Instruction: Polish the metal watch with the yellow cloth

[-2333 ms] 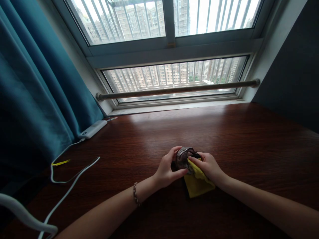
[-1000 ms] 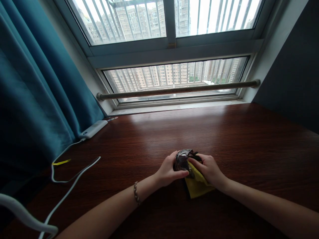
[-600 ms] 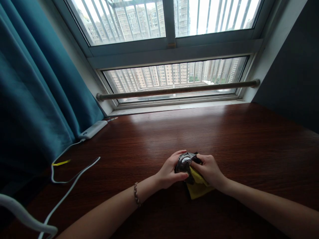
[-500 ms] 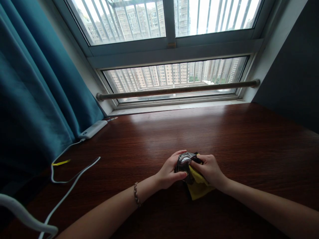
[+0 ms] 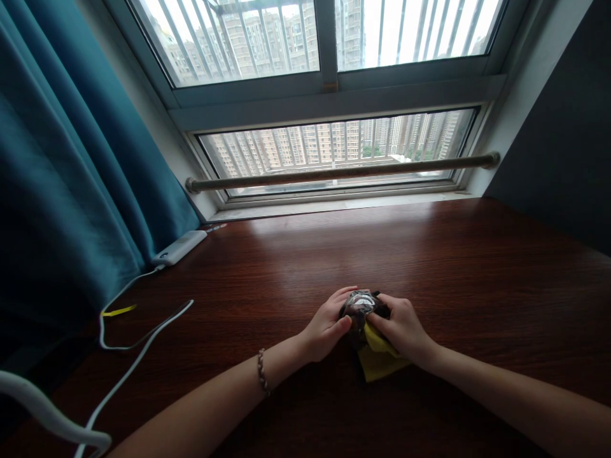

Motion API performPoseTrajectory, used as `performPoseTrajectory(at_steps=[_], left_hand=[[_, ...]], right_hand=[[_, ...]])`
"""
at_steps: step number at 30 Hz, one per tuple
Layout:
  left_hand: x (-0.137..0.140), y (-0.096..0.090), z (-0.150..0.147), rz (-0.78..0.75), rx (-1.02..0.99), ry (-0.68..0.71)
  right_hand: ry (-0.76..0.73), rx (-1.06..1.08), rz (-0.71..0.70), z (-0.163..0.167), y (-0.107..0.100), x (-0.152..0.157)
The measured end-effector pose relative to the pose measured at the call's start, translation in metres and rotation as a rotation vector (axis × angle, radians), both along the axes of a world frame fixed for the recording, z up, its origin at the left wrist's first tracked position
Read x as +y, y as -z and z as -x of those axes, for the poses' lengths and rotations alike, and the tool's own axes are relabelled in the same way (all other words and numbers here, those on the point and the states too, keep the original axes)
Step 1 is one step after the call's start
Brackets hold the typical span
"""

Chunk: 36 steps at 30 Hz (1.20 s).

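Note:
Above the wooden surface, both hands meet on a small dark object with a glossy, light-reflecting top [image 5: 361,303]; its kind I cannot make out. My left hand [image 5: 328,327] grips its left side, thumb at the near edge and fingers around the far side. My right hand [image 5: 405,326] is closed at its right side and also pinches a yellow piece that looks like cloth [image 5: 382,362]. This yellow piece hangs below the dark object, and a dark layer shows along its left edge. My right fingertips are partly hidden.
A white power strip [image 5: 180,248] lies by the blue curtain [image 5: 86,140], with a white cable [image 5: 138,359] looping over the brown wooden surface [image 5: 267,261]. A yellow strip [image 5: 119,311] touches the cable. A metal rail [image 5: 344,173] crosses the window at the back.
The dark object has turned slightly in my hands, so its glossy top faces me more. My left thumb has shifted up a little along its near edge. My right hand keeps its hold.

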State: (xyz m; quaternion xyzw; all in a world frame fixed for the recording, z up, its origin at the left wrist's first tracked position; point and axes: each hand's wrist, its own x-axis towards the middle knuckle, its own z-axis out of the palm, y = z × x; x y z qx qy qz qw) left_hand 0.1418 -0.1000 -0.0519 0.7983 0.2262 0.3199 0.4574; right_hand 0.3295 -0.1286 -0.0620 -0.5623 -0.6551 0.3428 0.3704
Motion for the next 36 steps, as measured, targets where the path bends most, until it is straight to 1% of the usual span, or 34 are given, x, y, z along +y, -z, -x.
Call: performPoseTrajectory(at_steps=[5,9,12,15,18,21,25,28,32,36], left_hand=[[-0.003,0.007,0.000,-0.038,-0.002,0.013],[-0.007,0.010,-0.004,-0.100,-0.009,-0.070],[-0.010,0.008,-0.004,-0.119,-0.022,-0.109],[-0.010,0.004,-0.003,-0.041,-0.022,-0.125],[-0.007,0.004,0.000,0.124,-0.075,-0.089],[-0.003,0.007,0.001,0.259,-0.122,-0.040],[-0.001,0.009,0.000,0.309,-0.142,-0.001],[-0.002,0.008,0.000,0.270,-0.131,0.015],[-0.001,0.010,0.002,0.152,-0.056,-0.030],[-0.001,0.011,0.004,0.034,-0.006,-0.069]], right_hand=[[-0.001,0.029,-0.007,-0.001,0.005,0.002],[0.000,0.028,0.000,-0.001,0.005,0.002],[-0.001,0.013,0.002,-0.001,0.004,0.001],[0.006,0.007,-0.011,0.000,0.002,0.001],[0.010,0.033,-0.015,0.000,0.002,0.000],[-0.028,0.064,-0.002,0.000,0.003,0.000],[-0.077,0.044,0.017,-0.002,0.004,0.002],[-0.142,0.047,0.055,-0.004,0.002,0.007],[-0.238,0.038,0.112,-0.007,-0.001,0.014],[-0.249,-0.025,0.103,-0.007,0.000,0.016]])
